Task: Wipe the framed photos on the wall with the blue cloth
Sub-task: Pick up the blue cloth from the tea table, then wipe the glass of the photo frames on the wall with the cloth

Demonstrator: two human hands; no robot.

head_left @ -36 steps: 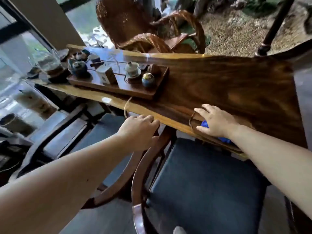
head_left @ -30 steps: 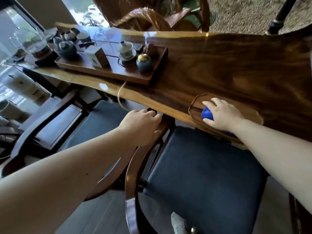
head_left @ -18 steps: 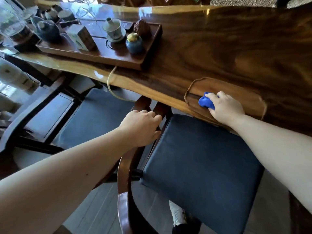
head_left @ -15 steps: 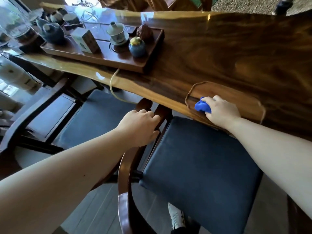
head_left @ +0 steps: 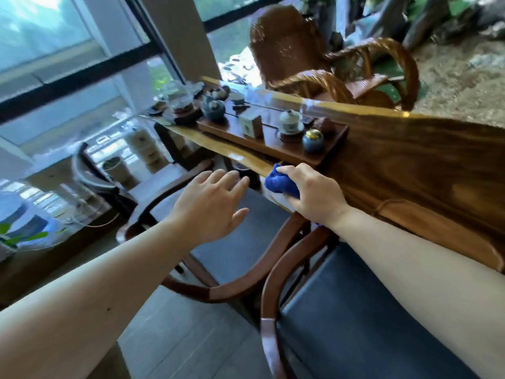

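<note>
One blue cloth (head_left: pixel 281 183), two hands: right (head_left: pixel 314 195) gripping.

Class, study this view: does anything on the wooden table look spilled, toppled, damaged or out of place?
Nothing stands out. The tea set sits upright on its tray on the table. The right hand grips the blue cloth; the left hand is open.
</note>
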